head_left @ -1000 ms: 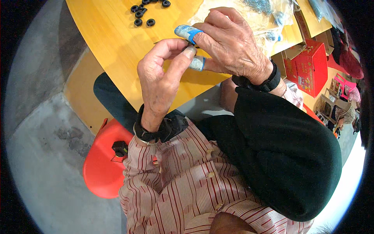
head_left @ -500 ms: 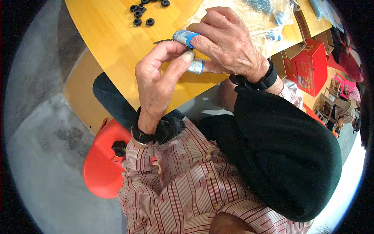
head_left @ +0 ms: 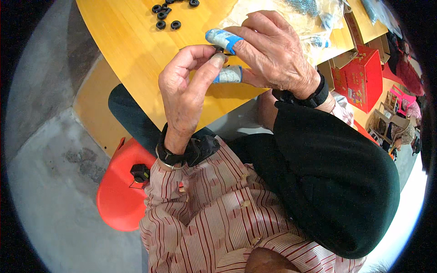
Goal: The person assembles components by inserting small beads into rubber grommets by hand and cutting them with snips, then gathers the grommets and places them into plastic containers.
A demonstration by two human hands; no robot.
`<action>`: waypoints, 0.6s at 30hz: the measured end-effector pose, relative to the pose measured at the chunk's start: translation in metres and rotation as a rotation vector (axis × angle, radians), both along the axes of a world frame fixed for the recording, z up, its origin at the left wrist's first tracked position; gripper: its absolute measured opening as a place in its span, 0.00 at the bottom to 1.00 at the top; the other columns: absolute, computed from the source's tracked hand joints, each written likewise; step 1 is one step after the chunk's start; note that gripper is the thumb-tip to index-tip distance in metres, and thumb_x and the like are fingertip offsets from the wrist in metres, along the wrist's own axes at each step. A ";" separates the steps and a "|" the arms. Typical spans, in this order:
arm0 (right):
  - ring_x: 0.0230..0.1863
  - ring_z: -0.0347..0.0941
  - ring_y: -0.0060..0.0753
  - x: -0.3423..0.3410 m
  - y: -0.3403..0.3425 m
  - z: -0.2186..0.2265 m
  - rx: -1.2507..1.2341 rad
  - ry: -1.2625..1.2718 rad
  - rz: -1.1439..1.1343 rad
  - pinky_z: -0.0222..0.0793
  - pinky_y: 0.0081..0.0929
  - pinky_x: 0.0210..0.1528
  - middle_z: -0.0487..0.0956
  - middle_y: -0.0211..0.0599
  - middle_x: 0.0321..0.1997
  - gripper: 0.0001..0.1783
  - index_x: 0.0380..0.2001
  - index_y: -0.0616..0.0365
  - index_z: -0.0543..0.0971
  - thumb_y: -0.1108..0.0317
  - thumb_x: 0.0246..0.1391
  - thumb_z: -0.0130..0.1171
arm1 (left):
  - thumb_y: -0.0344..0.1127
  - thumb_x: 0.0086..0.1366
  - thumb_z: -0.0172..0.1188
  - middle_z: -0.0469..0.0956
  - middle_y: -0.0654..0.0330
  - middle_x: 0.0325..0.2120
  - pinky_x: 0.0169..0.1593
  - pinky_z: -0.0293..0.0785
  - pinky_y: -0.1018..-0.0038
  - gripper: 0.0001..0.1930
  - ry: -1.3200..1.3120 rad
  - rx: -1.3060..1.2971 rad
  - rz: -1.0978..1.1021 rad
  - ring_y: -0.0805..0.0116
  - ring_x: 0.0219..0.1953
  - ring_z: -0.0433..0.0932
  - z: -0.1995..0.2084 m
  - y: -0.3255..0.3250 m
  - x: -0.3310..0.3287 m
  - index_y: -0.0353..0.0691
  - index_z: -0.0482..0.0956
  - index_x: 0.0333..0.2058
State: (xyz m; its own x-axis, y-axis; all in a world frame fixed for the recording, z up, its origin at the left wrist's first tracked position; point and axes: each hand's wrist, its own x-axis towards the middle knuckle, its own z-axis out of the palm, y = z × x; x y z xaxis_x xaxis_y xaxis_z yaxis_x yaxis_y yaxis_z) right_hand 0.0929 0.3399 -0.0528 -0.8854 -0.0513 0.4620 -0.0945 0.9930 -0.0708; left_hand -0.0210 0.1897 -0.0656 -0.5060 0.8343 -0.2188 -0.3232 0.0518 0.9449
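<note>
head: small part between fingertips

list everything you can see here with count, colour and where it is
black rings: about eight, black, loose in a cluster on the table's far left
table: one, yellow wood, under the hands
clear plastic bags: a heap, count unclear, clear with bluish small parts inside, far right of the table
red box: one, red, off the table's right edge
cardboard boxes: a few, brown, on the floor at right
red stool: one, red, on the floor at lower left
small part: one, dark, mostly hidden, pinched between the fingertips of both hands
left hand: one, bare, black wristband, above the table's near edge
right hand: one, blue-taped forefinger and thumb, black wristband, opposite the left hand
</note>
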 end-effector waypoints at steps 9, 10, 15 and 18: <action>0.37 0.70 0.36 0.000 -0.001 -0.017 -0.056 0.082 0.033 0.68 0.31 0.40 0.76 0.31 0.37 0.28 0.39 0.56 0.74 0.60 0.27 0.61 | 0.29 0.61 0.59 0.78 0.61 0.30 0.41 0.69 0.81 0.09 0.039 0.032 0.008 0.78 0.34 0.74 0.002 0.001 0.004 0.29 0.76 0.37; 0.37 0.68 0.36 -0.001 0.000 -0.017 -0.068 0.108 0.043 0.68 0.30 0.40 0.73 0.29 0.33 0.28 0.40 0.55 0.73 0.56 0.30 0.58 | 0.29 0.61 0.59 0.78 0.61 0.31 0.41 0.70 0.81 0.09 0.044 0.025 -0.006 0.78 0.34 0.75 0.004 0.000 0.003 0.29 0.76 0.37; 0.37 0.69 0.37 0.002 0.004 -0.015 -0.161 0.077 0.106 0.69 0.31 0.39 0.74 0.32 0.35 0.25 0.39 0.55 0.74 0.59 0.33 0.60 | 0.29 0.62 0.58 0.79 0.61 0.33 0.42 0.70 0.81 0.09 -0.082 0.026 -0.075 0.78 0.35 0.75 0.004 -0.002 0.000 0.29 0.77 0.38; 0.35 0.70 0.37 -0.001 0.005 -0.015 -0.225 0.101 0.105 0.70 0.30 0.37 0.77 0.33 0.38 0.24 0.38 0.56 0.76 0.60 0.33 0.65 | 0.31 0.62 0.58 0.79 0.59 0.35 0.45 0.69 0.80 0.11 -0.251 -0.002 -0.091 0.77 0.38 0.75 0.005 -0.007 -0.005 0.29 0.76 0.40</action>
State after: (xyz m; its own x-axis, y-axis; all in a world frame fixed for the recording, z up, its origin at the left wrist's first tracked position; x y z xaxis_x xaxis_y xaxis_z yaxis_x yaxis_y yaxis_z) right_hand 0.0914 0.3449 -0.0679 -0.8292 -0.0264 0.5583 -0.2143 0.9376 -0.2739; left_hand -0.0263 0.1830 -0.0610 -0.3583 0.8734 -0.3299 -0.5416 0.0933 0.8354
